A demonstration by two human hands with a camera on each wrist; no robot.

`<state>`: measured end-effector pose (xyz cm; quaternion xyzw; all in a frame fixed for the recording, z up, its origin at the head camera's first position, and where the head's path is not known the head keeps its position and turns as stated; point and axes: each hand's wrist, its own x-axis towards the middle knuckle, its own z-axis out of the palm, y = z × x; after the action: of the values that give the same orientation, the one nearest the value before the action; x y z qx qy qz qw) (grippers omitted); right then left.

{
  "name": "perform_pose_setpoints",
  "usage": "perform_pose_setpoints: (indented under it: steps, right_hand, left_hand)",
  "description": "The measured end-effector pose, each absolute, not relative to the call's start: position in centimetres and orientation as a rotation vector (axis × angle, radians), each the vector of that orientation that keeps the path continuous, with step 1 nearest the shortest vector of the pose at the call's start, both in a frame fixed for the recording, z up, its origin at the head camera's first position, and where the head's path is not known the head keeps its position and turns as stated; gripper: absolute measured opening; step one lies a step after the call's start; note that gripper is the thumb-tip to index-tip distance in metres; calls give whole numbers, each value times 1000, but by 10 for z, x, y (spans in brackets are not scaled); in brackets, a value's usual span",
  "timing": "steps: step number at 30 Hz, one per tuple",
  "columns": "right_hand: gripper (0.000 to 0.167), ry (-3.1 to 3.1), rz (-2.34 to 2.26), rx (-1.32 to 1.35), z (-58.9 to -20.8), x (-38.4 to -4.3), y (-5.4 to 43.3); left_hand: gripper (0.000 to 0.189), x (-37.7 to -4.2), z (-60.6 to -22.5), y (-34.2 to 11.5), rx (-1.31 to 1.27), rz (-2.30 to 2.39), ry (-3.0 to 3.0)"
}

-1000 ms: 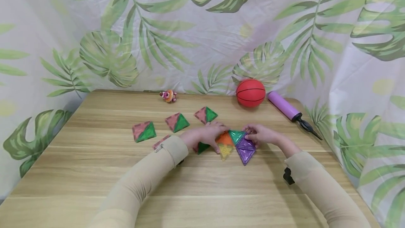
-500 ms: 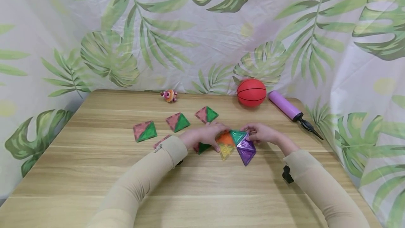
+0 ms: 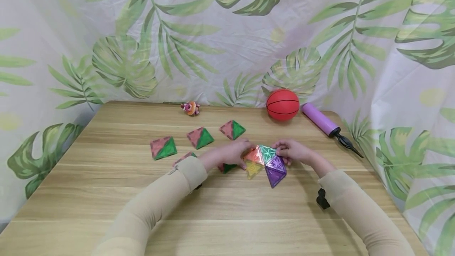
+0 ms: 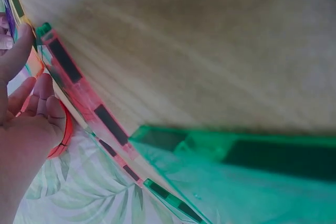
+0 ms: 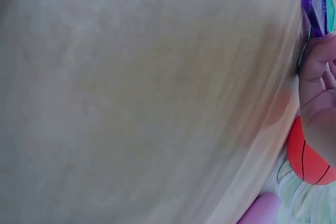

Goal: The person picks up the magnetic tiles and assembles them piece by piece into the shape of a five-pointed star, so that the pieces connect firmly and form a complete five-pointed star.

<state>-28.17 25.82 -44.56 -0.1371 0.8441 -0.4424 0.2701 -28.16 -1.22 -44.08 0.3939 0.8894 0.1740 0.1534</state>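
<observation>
Several translucent triangular magnetic tiles lie joined in a fan between the hands in the head view: yellow, orange, green, and two purple tiles, the upper one and the lower one. My left hand grips the fan's left side, thumb by the yellow tile and fingers by the orange one. The right hand pinches the edge where green meets purple. In the right wrist view a purple tile touches the fingertips. Part of a red-and-green tile pair is hidden under the left hand.
More pink-and-green tile pairs lie on the wooden table: left, middle and back. Behind stand a small figurine and a red ball. A purple hand pump lies at back right.
The joined tiles have tilted slightly and now catch more light. Their lower purple tip has shifted a little left. Both hands keep nearly the same place.
</observation>
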Motion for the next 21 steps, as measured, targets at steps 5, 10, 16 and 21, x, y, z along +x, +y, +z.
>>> perform_pose_setpoints:
  steps: [5, 10, 16, 21]
  right_hand:
    - [26, 2229, -1232, -311, -446, -280, 258]
    - [27, 2175, -1287, -269, -445, -277, 258]
    - [30, 2115, -1355, -248, -444, -276, 259]
    - [29, 2084, -1385, -243, -446, -276, 260]
  left_hand:
    - [87, -273, -440, -13, 1159, 467, 2556]
    - [103, -263, -439, -11, 1162, 410, 2596]
    - [111, -260, -439, -10, 1110, 396, 2609]
    - [112, -258, -438, -9, 1093, 385, 2598]
